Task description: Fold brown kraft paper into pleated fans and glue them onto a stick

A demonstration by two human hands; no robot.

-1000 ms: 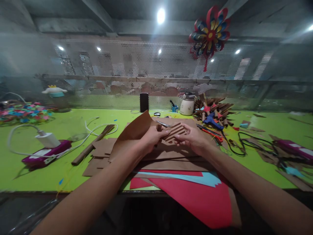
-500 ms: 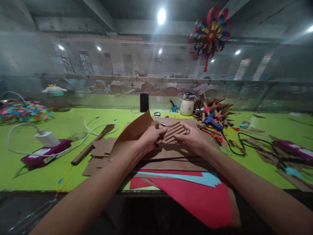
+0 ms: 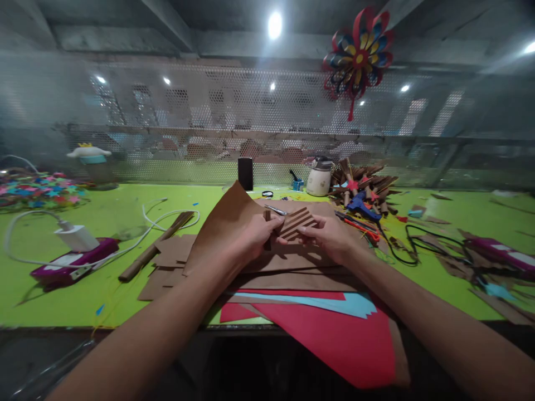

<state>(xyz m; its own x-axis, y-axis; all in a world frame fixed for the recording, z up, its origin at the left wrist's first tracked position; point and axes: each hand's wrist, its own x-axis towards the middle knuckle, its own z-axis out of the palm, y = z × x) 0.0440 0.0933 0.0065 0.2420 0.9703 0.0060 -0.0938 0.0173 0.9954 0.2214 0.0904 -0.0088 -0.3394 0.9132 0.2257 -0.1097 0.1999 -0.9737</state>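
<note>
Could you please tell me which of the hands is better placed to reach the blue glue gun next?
Probably the right hand: it pinches the striped piece but is nearer the blue glue gun, while the left hand holds a brown strip.

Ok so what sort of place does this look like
Probably a paper-craft workshop: there are stacked flat brown paper sheets, a heap of thin brown rolls that look like paper, and a blue pistol-shaped tool, possibly a glue gun.
</note>
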